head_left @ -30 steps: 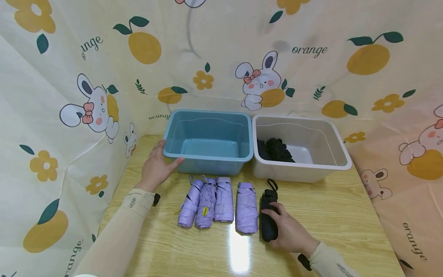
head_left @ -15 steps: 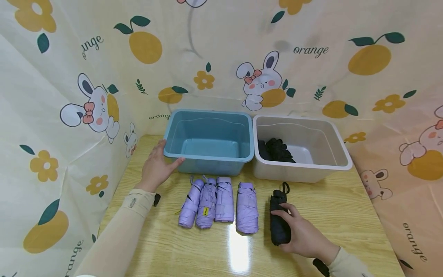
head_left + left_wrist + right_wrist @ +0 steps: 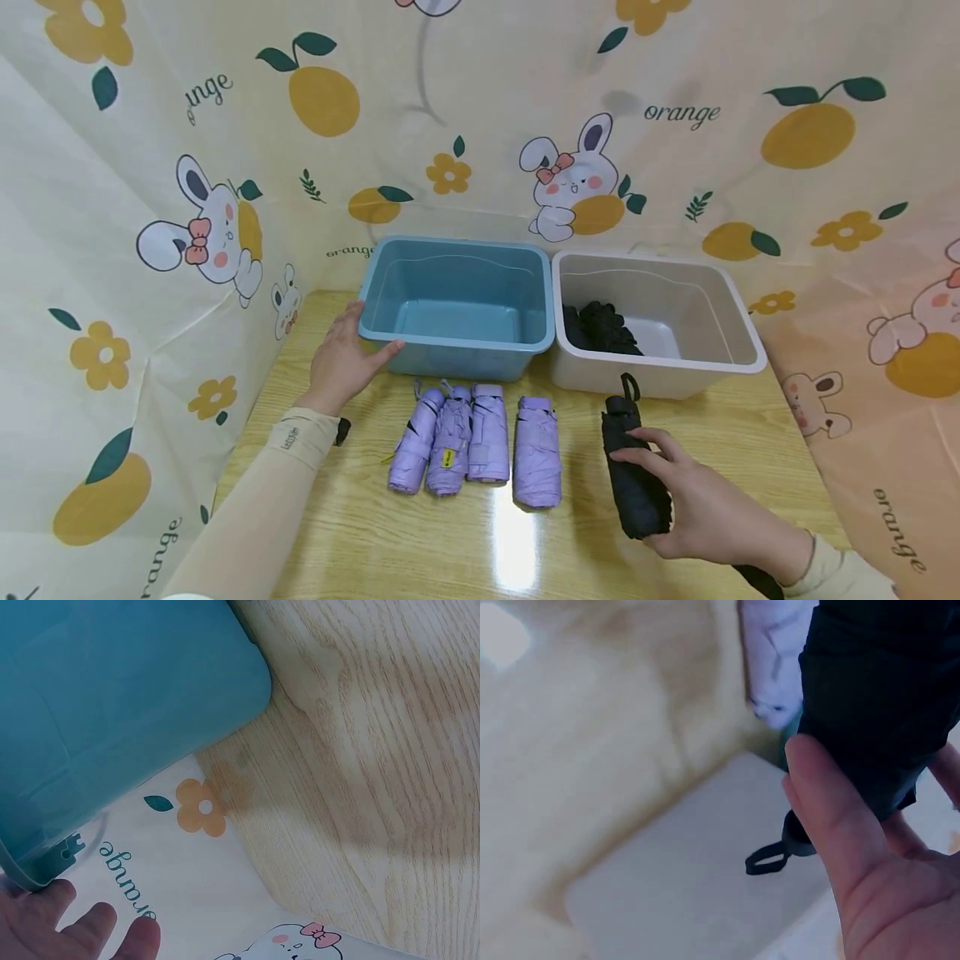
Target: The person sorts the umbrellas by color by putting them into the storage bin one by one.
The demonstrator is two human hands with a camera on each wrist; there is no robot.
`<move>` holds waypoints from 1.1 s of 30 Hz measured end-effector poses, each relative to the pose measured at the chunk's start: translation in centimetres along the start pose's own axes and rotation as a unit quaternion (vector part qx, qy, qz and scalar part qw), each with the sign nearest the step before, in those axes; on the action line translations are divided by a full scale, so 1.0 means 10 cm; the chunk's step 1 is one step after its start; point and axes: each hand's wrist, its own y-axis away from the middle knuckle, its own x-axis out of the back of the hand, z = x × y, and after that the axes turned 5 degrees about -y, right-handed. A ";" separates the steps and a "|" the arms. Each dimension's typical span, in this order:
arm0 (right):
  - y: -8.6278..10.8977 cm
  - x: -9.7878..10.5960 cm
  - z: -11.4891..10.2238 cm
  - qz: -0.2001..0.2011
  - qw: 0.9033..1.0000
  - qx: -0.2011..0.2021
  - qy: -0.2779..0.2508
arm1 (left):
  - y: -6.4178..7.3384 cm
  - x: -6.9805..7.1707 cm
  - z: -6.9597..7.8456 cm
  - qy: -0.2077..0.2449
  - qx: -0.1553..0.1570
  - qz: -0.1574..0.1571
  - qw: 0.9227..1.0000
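Note:
My right hand (image 3: 705, 504) grips a folded black umbrella (image 3: 628, 462) between thumb and fingers, its wrist loop toward the bins. In the right wrist view the umbrella (image 3: 877, 697) looks lifted off the table. My left hand (image 3: 345, 358) rests against the front left corner of a blue bin (image 3: 457, 360), fingers along its side and thumb at the front rim. Several folded purple umbrellas lie in front of that bin; the rightmost purple umbrella (image 3: 537, 454) sits a little apart. Inside the beige bin (image 3: 645, 377) are black folded umbrellas (image 3: 603, 327), partly hidden by the front wall.
Both bins stand side by side at the back of the wooden table (image 3: 420, 550), close to a patterned cloth (image 3: 450, 100) that hangs behind and on both sides. The blue bin's floor shows nothing on it.
My right hand has taken the black umbrella up and moved it right, away from the purple ones, tilting it. The left hand has stayed at the blue bin.

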 end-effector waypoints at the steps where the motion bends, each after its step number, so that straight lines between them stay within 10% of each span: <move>1: 0.01 0.06 -0.03 0.003 1.000 0.007 0.007 | 0.00 0.00 0.00 0.000 0.000 0.000 1.000; 13: -0.05 0.85 -0.16 0.061 0.990 0.088 0.093 | -0.01 -0.03 -0.04 -0.003 -0.002 0.004 1.000; 33: -0.76 1.64 0.40 0.031 0.991 0.057 0.116 | -0.01 -0.03 -0.03 0.003 0.002 0.004 1.000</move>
